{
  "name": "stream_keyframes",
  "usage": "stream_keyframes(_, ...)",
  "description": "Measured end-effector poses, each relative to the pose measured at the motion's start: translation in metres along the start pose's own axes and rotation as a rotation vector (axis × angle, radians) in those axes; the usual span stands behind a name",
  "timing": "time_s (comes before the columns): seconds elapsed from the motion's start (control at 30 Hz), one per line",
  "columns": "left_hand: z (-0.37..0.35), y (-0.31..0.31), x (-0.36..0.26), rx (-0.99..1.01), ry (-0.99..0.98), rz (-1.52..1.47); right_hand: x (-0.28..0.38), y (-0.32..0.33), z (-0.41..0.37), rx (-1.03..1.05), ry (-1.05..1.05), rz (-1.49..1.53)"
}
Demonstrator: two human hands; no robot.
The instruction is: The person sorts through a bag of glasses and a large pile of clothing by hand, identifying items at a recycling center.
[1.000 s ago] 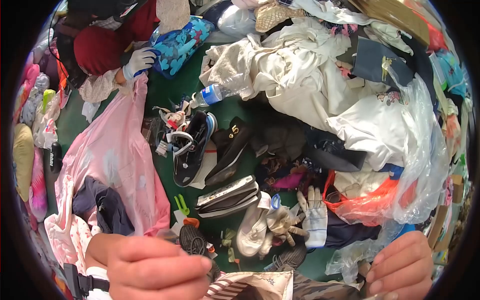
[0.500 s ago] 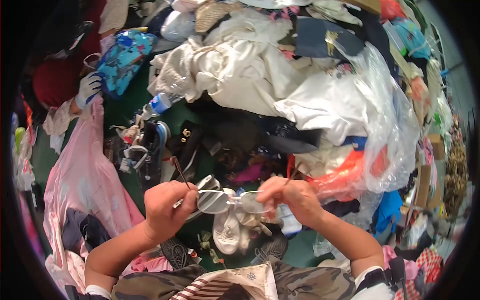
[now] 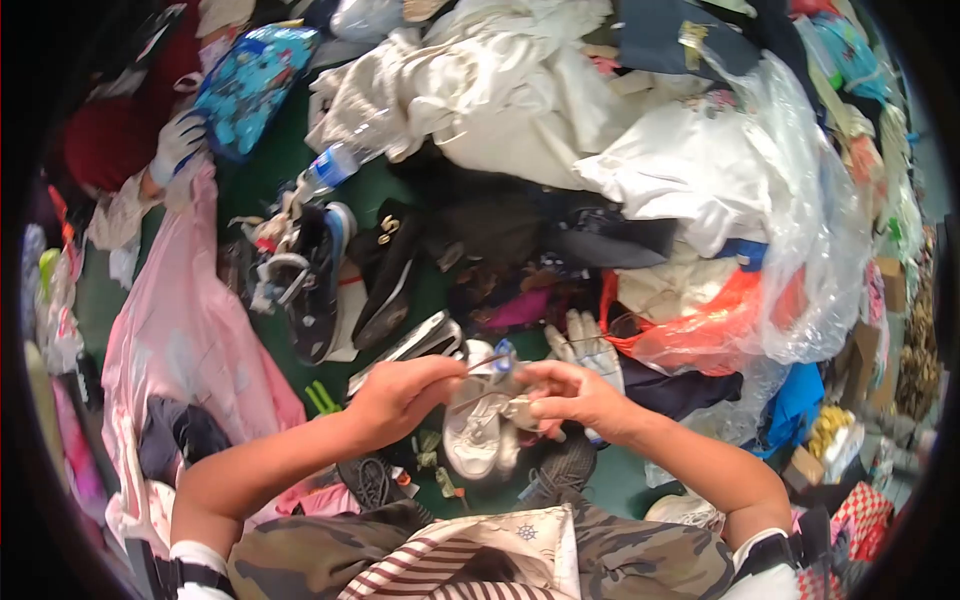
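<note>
The left hand (image 3: 405,398) and right hand (image 3: 590,402) pinch the glasses (image 3: 480,399), not yet set down, above a white shoe (image 3: 469,445).

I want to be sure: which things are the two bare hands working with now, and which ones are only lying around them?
In hand:
- eyeglasses, thin-armed, between left hand and right hand

Lying about:
- white shoe
- plastic bottle
- pink cloth
- orange bag
- white shirt
</note>
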State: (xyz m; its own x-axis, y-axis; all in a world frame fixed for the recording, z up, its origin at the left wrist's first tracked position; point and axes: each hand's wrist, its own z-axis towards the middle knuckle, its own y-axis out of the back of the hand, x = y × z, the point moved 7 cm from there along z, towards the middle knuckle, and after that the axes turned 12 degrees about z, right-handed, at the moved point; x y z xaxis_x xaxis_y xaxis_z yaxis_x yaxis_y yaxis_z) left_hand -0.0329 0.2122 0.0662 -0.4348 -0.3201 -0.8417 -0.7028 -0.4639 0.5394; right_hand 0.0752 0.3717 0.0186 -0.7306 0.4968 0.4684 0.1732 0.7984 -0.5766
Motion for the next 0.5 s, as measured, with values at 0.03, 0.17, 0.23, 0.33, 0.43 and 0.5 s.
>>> stream_keyframes(0.03, 0.002, -0.005, 0.004, 0.067, 0.073, -0.114, -0.001, 0.004, 0.0, -0.035, -0.02, -0.018)
stream_keyframes(0.17, -0.008, -0.039, 0.031, 0.229, 0.442, -0.722, 0.001, 0.011, 0.004, -0.142, -0.011, -0.106)
stream_keyframes(0.23, -0.008, -0.041, 0.031, 0.277, 0.579, -0.76, 0.0, 0.011, 0.008, -0.133, -0.006, -0.132)
stream_keyframes(0.33, -0.017, -0.049, 0.037, 0.351, 0.692, -0.826, 0.004, 0.003, 0.011, -0.113, 0.017, -0.167)
stream_keyframes(0.43, -0.021, -0.052, 0.042, 0.287, 0.71, -0.757, 0.003, -0.003, 0.015, -0.053, 0.026, -0.191)
stream_keyframes(0.5, -0.025, -0.054, 0.049, 0.256, 0.738, -0.768, -0.001, -0.006, 0.017, 0.041, -0.045, -0.243)
